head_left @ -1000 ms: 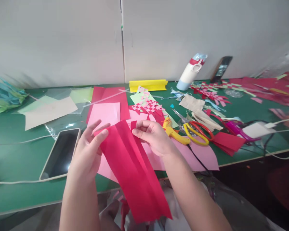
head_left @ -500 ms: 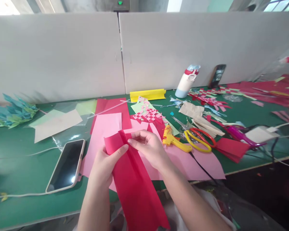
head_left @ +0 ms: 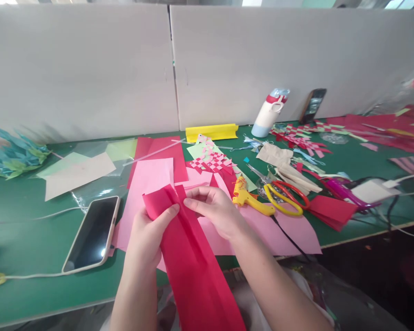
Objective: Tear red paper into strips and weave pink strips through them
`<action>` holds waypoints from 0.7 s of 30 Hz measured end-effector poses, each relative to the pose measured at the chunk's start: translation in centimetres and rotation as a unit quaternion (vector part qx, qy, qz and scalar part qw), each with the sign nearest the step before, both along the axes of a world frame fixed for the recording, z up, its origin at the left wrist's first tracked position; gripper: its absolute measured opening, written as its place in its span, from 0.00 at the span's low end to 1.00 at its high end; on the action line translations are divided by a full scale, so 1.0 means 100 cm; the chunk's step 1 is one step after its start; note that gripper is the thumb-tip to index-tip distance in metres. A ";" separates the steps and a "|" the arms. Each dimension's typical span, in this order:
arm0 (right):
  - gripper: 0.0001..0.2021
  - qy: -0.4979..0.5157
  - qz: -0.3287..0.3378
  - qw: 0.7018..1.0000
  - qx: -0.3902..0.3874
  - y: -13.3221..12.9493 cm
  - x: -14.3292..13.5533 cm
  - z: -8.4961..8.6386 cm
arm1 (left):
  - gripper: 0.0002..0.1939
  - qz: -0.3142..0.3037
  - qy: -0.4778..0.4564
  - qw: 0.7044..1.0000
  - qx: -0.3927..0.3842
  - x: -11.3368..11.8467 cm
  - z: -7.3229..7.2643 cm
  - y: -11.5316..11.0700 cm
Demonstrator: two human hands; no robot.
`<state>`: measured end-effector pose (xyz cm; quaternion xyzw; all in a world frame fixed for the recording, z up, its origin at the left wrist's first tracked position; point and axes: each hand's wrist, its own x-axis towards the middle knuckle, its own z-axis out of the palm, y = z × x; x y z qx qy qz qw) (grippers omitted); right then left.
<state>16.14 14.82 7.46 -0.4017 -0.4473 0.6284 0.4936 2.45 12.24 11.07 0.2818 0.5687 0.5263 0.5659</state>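
Red paper: I have the long sheet (head_left: 202,280) between my two hands, just in front of me above the table's near edge.
Long axis: it runs from my fingertips back toward my body, slanting down and to my right; the low end leaves the view.
Crease: lengthwise fold lines run down the sheet, and at the far end they pass between my thumbs.
Nearer hand: neither; both touch that far end, one on each side of the crease.
Left hand: my left (head_left: 148,232) wraps the left edge, thumb pressed flat on top beside the crease, fingers underneath.
Right hand: my right (head_left: 214,211) pinches the right-hand strip's far corner between thumb and forefinger, the other fingers curled, forearm reaching in from the lower right.
Pink paper: a sheet (head_left: 152,172) lies just beyond my left hand.
Glue gun: it (head_left: 251,201) rests right of my right hand.
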 end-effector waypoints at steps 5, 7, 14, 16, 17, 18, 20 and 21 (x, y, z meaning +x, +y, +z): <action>0.13 0.018 0.027 0.999 0.001 -0.001 -0.001 0.001 | 0.20 -0.003 -0.007 1.000 0.011 0.001 0.001 -0.001; 0.13 0.022 0.026 0.999 0.009 -0.001 0.000 0.000 | 0.19 -0.001 -0.005 1.000 0.015 0.002 0.002 -0.002; 0.11 0.040 0.017 0.999 0.011 0.001 0.000 -0.003 | 0.19 -0.009 -0.035 0.999 0.021 0.002 0.003 -0.005; 0.11 0.055 0.020 0.998 0.010 0.001 -0.001 -0.002 | 0.19 -0.016 -0.043 0.999 0.018 0.002 0.004 -0.005; 0.11 0.061 0.019 0.998 0.009 0.000 -0.001 -0.001 | 0.18 -0.019 -0.046 0.999 0.017 0.003 0.004 -0.005; 0.11 0.065 0.015 0.998 0.006 0.000 -0.002 0.000 | 0.18 -0.021 -0.050 0.998 0.017 0.003 0.004 -0.005; 0.11 0.073 0.006 0.997 0.002 0.000 -0.003 0.001 | 0.16 -0.022 -0.059 0.998 0.015 0.004 0.005 -0.005; 0.11 0.078 0.003 0.997 0.001 0.000 -0.003 0.002 | 0.16 -0.022 -0.064 0.998 0.015 0.004 0.005 -0.005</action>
